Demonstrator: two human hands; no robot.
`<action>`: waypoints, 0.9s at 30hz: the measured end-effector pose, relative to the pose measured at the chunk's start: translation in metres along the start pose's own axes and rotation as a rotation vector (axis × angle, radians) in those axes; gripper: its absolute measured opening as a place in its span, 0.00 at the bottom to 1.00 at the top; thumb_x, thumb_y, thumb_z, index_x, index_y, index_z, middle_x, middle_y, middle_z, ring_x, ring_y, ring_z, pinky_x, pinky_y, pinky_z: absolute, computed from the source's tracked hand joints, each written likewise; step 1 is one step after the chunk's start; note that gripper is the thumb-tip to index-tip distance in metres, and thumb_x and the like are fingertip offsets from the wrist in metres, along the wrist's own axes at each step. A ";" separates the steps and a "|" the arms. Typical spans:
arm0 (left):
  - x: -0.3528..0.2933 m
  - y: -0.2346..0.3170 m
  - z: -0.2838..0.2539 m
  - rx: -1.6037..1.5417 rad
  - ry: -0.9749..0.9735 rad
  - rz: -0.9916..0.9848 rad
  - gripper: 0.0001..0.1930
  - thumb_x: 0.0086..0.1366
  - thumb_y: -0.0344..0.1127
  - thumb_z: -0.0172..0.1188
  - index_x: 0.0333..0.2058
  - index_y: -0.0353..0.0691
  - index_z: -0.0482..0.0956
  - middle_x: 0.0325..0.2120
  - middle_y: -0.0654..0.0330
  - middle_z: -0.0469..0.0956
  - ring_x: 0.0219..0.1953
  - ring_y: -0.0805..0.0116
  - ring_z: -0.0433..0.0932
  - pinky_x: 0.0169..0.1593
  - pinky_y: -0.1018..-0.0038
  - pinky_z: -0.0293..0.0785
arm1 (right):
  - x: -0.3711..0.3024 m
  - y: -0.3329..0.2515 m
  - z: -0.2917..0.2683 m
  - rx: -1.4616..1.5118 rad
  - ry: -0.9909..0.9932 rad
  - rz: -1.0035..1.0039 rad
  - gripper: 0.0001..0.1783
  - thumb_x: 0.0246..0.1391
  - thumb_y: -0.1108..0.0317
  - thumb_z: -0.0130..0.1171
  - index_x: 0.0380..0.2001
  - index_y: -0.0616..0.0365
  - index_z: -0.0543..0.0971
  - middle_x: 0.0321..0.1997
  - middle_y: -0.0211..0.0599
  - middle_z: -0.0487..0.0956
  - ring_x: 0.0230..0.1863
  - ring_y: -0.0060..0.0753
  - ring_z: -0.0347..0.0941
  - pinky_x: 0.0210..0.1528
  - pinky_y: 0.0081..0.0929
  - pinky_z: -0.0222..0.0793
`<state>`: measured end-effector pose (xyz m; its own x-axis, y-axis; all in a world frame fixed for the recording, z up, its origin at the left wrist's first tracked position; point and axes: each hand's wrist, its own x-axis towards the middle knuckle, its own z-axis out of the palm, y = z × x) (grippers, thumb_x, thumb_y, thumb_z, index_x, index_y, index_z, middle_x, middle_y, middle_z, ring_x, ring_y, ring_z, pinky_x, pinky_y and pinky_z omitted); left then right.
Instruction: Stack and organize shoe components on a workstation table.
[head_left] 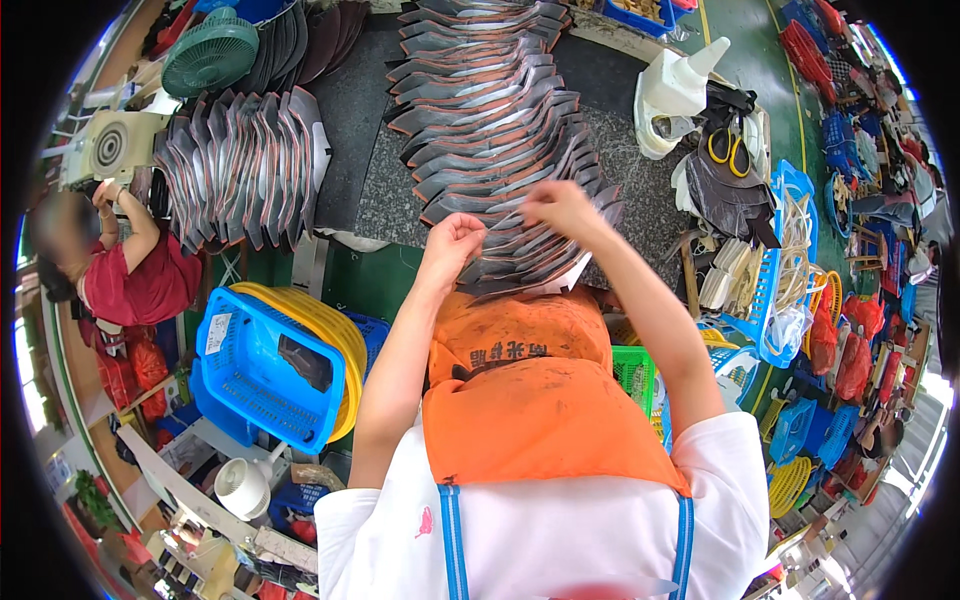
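Note:
A long overlapping row of dark grey curved pieces (500, 150), like shoe-upper parts with orange edges and pale undersides, runs across the table towards me. Over the left side of its near end is my left hand (455, 243), its fingers curled into a pinch. My right hand (562, 212) hovers above the row's right side with fingers bent together. Whether anything small sits in either pinch is too fine to make out. The closest pieces reach the orange apron (550, 420) over my lap.
A second row of similar pieces (245, 170) lies at the left, near a green fan (210, 52). Right of the table's middle stand a white glue pot (672, 95) and yellow-handled scissors (728, 152). Blue baskets (270, 365) are at my left. A co-worker (130, 260) sits far left.

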<state>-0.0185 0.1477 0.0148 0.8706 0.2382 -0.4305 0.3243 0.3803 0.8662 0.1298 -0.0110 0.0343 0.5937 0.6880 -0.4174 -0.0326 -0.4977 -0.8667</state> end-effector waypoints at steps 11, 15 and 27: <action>0.014 -0.007 -0.001 1.166 0.431 -0.007 0.15 0.48 0.44 0.65 0.23 0.39 0.70 0.19 0.55 0.75 0.23 0.55 0.74 0.28 0.64 0.68 | 0.002 0.029 -0.051 -1.036 0.446 -0.306 0.13 0.47 0.62 0.55 0.36 0.51 0.68 0.33 0.37 0.71 0.33 0.41 0.74 0.29 0.37 0.69; 0.010 -0.016 -0.053 0.412 0.215 -0.020 0.12 0.51 0.34 0.64 0.23 0.39 0.67 0.15 0.67 0.69 0.17 0.79 0.66 0.21 0.82 0.59 | -0.009 0.003 0.008 -0.903 0.301 -0.491 0.13 0.46 0.63 0.55 0.36 0.53 0.70 0.34 0.37 0.72 0.34 0.40 0.74 0.30 0.36 0.70; -0.003 0.009 -0.045 0.139 0.135 0.010 0.04 0.59 0.27 0.52 0.31 0.41 0.66 0.17 0.67 0.70 0.18 0.82 0.65 0.20 0.85 0.56 | 0.013 0.016 0.082 -0.533 0.122 -0.486 0.11 0.45 0.64 0.56 0.32 0.56 0.77 0.29 0.41 0.77 0.33 0.44 0.73 0.34 0.38 0.68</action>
<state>-0.0350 0.1908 0.0125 0.8195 0.3629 -0.4436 0.3719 0.2523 0.8933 0.0711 0.0331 -0.0077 0.5280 0.8483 0.0405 0.6342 -0.3622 -0.6830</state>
